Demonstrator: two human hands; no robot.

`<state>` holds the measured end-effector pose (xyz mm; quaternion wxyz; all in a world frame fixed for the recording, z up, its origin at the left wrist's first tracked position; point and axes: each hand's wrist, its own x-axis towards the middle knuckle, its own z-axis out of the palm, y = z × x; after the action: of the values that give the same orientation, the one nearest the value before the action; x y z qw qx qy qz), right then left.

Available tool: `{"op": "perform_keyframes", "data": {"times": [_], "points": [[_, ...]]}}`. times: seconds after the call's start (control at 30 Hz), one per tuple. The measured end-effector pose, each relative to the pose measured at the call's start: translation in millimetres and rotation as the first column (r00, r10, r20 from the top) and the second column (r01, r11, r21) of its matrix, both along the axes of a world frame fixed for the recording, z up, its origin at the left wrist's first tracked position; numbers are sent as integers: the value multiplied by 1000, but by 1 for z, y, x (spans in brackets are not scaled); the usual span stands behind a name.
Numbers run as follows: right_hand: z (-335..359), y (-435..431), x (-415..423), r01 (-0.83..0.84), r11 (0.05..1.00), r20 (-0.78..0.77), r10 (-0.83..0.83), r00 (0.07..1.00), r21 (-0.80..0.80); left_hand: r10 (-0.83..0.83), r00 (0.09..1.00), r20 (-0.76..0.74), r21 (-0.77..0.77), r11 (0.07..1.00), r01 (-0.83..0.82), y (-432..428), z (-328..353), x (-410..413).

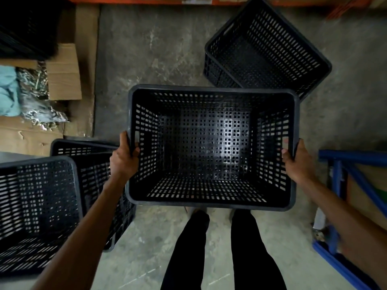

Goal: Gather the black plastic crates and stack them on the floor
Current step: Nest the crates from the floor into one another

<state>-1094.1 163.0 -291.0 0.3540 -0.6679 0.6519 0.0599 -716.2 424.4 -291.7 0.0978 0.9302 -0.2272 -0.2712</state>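
Four crates: all black slotted plastic; one is carried, three are down on the concrete floor (150, 49).
Held crate (211, 147): centre of view, upright, mouth up, nothing inside; its near rim covers the person's feet.
Left hand (124, 160): closed around the held crate's left rim at 9 o'clock, by the handle slot, fingers outside and thumb on the inner side.
Right hand (297, 164): closed around the right rim at 3 o'clock, by the opposite handle slot, with the thumb over the rim's inner side.
Crate against hands: it hangs between the two hands, both gripping the short sides nearer the person than the middle, so most of the crate extends toward 12 o'clock.
Far crate (266, 51): at 1 o'clock, turned at an angle, its near corner hidden behind the held crate's far right corner.
Nearer left crate (37, 206): at 8 o'clock, tilted, partly cut off by the edge of view.
Rear left crate (94, 174): just behind it at 9 o'clock; whether the two are nested cannot be told.
Legs (247, 248): at 6 o'clock, in black trousers.
Surroundings: open cardboard box (62, 74) at 10 o'clock, blue frame (345, 174) at 4 o'clock, orange beam (146, 0) along 12 o'clock.
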Motion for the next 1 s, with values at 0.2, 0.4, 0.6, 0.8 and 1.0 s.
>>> {"op": "perform_keyframes", "data": {"times": [0.2, 0.4, 0.6, 0.8, 1.0], "points": [[-3, 4, 2, 29, 999, 16, -29, 999, 21, 33, 999, -3, -36, 999, -34, 2, -1, 5], [-20, 10, 6, 34, 996, -27, -36, 999, -80, -5, 998, 56, -11, 1000, 6, 7, -12, 11], [-18, 22, 1, -138, 939, -13, 141, 990, -316, -87, 983, 159, -45, 994, 95, 7, -17, -1], [-22, 21, 4, -388, 805, -224, 319, 921, -449, -249, 909, 334, -161, 935, 316, 5, -25, -3], [-37, 13, -7, -519, 749, -323, 413, 852, -412, -372, 852, 370, -126, 888, 442, 11, -40, 10]]}}
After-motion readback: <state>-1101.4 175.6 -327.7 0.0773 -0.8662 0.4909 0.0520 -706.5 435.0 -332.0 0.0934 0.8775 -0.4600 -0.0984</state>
